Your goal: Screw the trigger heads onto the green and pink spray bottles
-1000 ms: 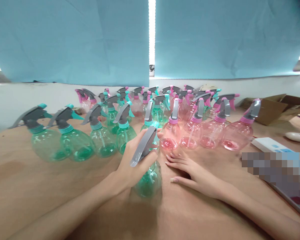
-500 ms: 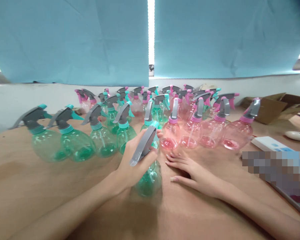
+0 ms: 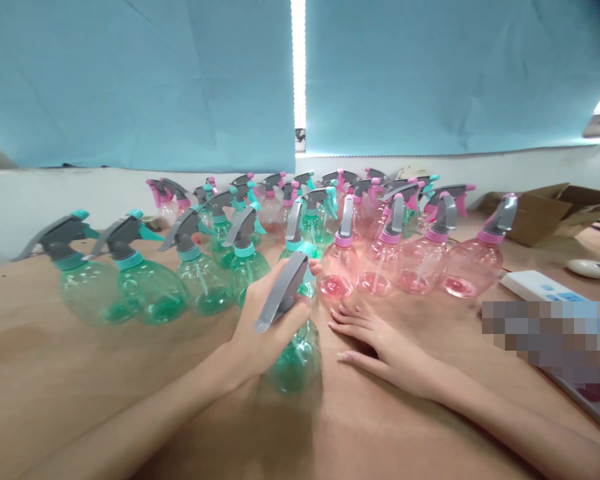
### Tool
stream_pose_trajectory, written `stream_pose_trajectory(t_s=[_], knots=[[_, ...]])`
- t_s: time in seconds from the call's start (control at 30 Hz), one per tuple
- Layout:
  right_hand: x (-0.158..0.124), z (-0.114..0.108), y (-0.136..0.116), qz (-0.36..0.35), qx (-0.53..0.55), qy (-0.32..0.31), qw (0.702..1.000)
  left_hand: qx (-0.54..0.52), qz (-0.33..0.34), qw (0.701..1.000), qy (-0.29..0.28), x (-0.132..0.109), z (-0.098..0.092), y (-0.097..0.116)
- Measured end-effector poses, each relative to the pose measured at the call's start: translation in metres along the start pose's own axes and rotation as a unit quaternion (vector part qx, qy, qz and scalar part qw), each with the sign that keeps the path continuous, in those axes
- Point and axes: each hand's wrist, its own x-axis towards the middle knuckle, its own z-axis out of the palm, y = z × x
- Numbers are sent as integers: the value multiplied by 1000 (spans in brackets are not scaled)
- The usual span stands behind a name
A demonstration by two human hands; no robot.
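Observation:
My left hand (image 3: 260,313) is wrapped round the neck of a green spray bottle (image 3: 295,363) with a grey and turquoise head, at the near middle of the table. The fingers on its far side are partly hidden. Just right of it, my right hand (image 3: 375,340) lies on the tabletop with its fingers stretched out, holding nothing. Beyond my left hand stands a row of green spray bottles (image 3: 153,293). Pink spray bottles (image 3: 337,273) carry that row on to the right, beyond my right hand.
More pink and green spray bottles crowd behind the front row, before a white wall and blue curtains (image 3: 140,80). On the right are an open cardboard box (image 3: 545,217), a white computer mouse (image 3: 593,269), a white box (image 3: 540,287) and a pixelated patch. All stand on a wooden table (image 3: 45,387).
The whole view has shifted slightly, so things sit a little further left. My left hand keeps its hold on the green spray bottle, and my right hand stays flat.

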Motion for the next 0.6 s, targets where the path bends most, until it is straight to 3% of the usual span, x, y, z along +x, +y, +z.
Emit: stream_pose_trajectory(t_s=[0.6], knots=[[0,1,0,10,5,-1,1000,7,-1,1000,-5,0,-1,2]])
